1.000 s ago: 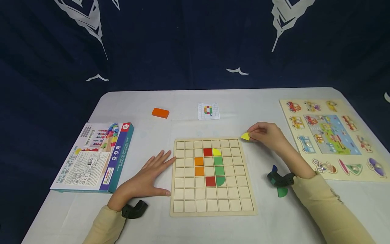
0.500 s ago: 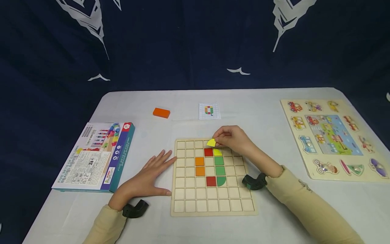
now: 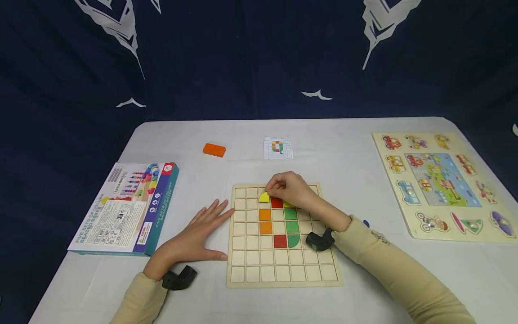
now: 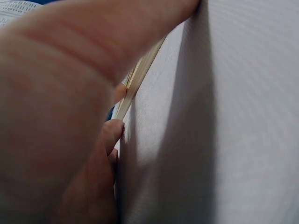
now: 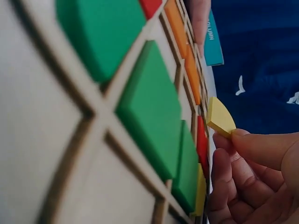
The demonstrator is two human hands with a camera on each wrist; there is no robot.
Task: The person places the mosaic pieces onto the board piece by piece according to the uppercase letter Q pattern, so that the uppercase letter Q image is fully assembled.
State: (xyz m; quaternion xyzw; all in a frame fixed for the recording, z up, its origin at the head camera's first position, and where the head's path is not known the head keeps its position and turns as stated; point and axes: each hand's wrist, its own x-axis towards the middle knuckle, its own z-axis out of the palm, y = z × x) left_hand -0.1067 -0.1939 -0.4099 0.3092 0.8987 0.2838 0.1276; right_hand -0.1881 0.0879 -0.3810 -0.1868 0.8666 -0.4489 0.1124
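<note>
Between right thumb and fingers, my right hand (image 3: 290,189) pinches a yellow quarter-circle tile (image 3: 264,197). That tile is over the wooden grid board (image 3: 247,273), just left of the upper red tile (image 3: 276,203) and above two orange tiles (image 3: 265,215). The right wrist view shows it clear of the board's surface. Green tiles (image 3: 291,213), a lower red tile (image 3: 280,241) and a second yellow tile (image 5: 200,189), mostly hidden by the hand in the head view, sit in cells. With fingers spread, my left hand (image 3: 196,238) lies on the table, touching the board's left edge.
A boxed bead set (image 3: 117,216) lies at left. Behind the board are an orange box (image 3: 214,150) and a small pattern card (image 3: 278,148). A picture puzzle board (image 3: 441,184) occupies the right. Part of a blue piece (image 3: 366,223) shows beyond the right sleeve.
From beyond the board's upper right corner, the right hand has carried the yellow tile leftward over the board, to beside the upper red tile. The left hand stays in place.
</note>
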